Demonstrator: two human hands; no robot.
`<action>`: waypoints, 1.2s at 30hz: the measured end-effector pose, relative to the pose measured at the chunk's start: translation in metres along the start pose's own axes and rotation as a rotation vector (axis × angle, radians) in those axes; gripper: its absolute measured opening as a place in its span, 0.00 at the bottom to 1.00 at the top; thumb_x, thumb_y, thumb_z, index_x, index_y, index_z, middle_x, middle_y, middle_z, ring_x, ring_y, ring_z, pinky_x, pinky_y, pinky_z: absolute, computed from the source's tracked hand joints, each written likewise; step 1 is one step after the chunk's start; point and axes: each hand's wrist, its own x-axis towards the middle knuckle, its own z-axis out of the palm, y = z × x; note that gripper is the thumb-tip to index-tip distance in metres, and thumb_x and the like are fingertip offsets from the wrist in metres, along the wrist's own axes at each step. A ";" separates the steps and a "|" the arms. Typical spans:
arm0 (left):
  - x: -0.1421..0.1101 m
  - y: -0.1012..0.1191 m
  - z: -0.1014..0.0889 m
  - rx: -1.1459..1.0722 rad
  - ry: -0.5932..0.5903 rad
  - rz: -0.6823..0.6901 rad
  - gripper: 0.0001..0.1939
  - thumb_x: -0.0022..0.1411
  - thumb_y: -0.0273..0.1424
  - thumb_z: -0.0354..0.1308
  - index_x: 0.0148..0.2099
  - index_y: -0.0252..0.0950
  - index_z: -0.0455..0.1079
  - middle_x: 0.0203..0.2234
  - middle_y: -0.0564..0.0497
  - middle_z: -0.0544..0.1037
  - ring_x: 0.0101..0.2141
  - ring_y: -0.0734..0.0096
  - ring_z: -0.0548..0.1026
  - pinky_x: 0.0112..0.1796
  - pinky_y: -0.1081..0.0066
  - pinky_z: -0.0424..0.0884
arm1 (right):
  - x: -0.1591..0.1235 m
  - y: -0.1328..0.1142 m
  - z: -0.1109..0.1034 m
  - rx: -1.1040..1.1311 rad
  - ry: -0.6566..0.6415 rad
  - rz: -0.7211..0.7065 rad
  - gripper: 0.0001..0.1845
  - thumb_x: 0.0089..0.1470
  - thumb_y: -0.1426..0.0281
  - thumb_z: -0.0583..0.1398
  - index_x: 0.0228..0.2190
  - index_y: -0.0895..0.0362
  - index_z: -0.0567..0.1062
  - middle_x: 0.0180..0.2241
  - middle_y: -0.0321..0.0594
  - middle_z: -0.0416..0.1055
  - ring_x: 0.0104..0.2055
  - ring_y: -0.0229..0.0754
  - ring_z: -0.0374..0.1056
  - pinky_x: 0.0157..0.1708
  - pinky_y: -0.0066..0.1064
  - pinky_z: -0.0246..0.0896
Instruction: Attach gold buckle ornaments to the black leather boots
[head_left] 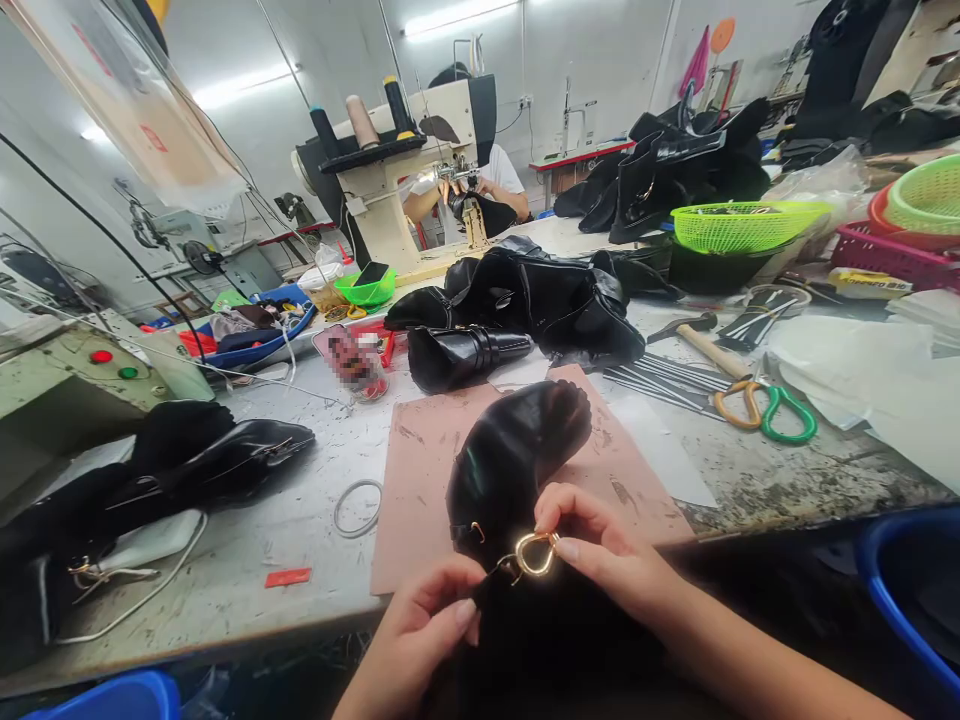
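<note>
A black leather boot upper (510,450) lies on a pink cutting mat (420,470) at the table's near edge. My right hand (600,550) pinches a gold metal ring buckle (534,553) attached to the upper's strap. My left hand (420,625) grips the black strap just left of the buckle, fingers closed on it. Both hands sit close together over the upper's near end.
More black boot uppers (540,290) are piled mid-table and at the left (210,460). Scissors (765,408) and a hammer (701,340) lie to the right, green baskets (742,225) behind. A person works at a sewing machine (397,170) across the table. Blue bins (900,590) stand below.
</note>
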 end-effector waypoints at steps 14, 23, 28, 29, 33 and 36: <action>0.019 -0.011 0.024 0.549 0.122 0.714 0.08 0.62 0.24 0.51 0.40 0.40 0.69 0.27 0.54 0.75 0.27 0.76 0.72 0.29 0.78 0.67 | -0.006 -0.003 0.009 -0.184 -0.074 -0.095 0.09 0.52 0.62 0.60 0.31 0.54 0.74 0.34 0.38 0.66 0.37 0.39 0.65 0.38 0.30 0.61; 0.015 -0.006 0.038 0.881 0.217 0.721 0.13 0.56 0.33 0.58 0.44 0.40 0.63 0.30 0.52 0.76 0.26 0.69 0.73 0.28 0.70 0.70 | -0.007 -0.012 0.016 -0.637 0.159 -0.315 0.09 0.50 0.70 0.58 0.21 0.56 0.69 0.30 0.39 0.66 0.29 0.37 0.66 0.26 0.27 0.64; 0.019 -0.006 0.035 0.955 0.263 0.741 0.11 0.58 0.28 0.55 0.44 0.38 0.65 0.32 0.49 0.77 0.32 0.66 0.74 0.34 0.66 0.72 | -0.009 -0.021 0.009 -0.458 0.319 -0.261 0.10 0.54 0.71 0.56 0.22 0.56 0.67 0.30 0.37 0.71 0.23 0.33 0.65 0.22 0.24 0.63; 0.020 -0.008 0.034 0.949 0.258 0.737 0.12 0.58 0.27 0.55 0.45 0.38 0.65 0.33 0.49 0.77 0.33 0.66 0.74 0.35 0.66 0.72 | -0.010 -0.021 0.008 -0.371 0.328 -0.217 0.09 0.55 0.70 0.55 0.23 0.55 0.67 0.32 0.37 0.73 0.22 0.32 0.66 0.22 0.24 0.64; 0.023 -0.014 0.029 0.802 0.282 0.731 0.14 0.56 0.28 0.58 0.45 0.36 0.63 0.35 0.47 0.75 0.33 0.69 0.74 0.34 0.70 0.72 | -0.020 -0.015 0.007 -0.053 0.254 -0.136 0.08 0.57 0.69 0.56 0.26 0.55 0.66 0.32 0.36 0.75 0.22 0.33 0.69 0.22 0.23 0.67; 0.027 -0.015 0.028 0.705 0.238 0.722 0.09 0.54 0.31 0.61 0.36 0.36 0.65 0.31 0.49 0.74 0.32 0.69 0.73 0.33 0.72 0.71 | -0.026 -0.016 0.010 0.049 0.173 -0.108 0.09 0.57 0.69 0.57 0.25 0.54 0.63 0.31 0.34 0.74 0.23 0.32 0.69 0.24 0.23 0.66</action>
